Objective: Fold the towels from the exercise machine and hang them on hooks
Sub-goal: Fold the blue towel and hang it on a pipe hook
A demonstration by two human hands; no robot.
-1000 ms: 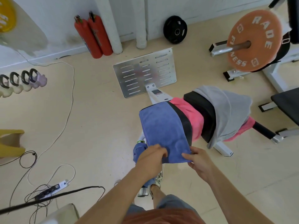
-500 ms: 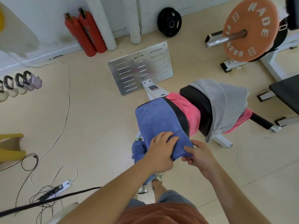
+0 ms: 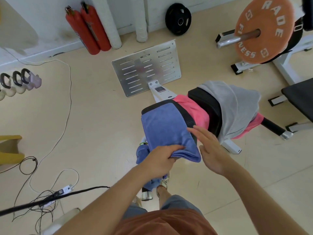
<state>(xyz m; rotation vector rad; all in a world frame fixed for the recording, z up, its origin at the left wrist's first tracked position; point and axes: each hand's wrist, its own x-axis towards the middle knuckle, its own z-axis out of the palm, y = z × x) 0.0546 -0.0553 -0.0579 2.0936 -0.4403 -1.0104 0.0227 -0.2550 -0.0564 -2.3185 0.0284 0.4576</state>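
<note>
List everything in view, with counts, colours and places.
blue towel: 1, blue, folded on the machine's near pad
pink towel: 1, pink, draped across the machine's middle
grey towel: 1, grey, draped over the far pad
exercise machine: 1, black pads, white frame, centre floor
foot plate: 1, silver, beyond the machine
fire extinguishers: 2, red, against the wall
orange weight plate: 1, orange, on a bar, upper right
black weight plate: 1, black, against the wall
kettlebells: at least 3, pale, left edge
left hand: grips the blue towel's near edge
right hand: fingers spread, at the blue towel's right edge
</note>
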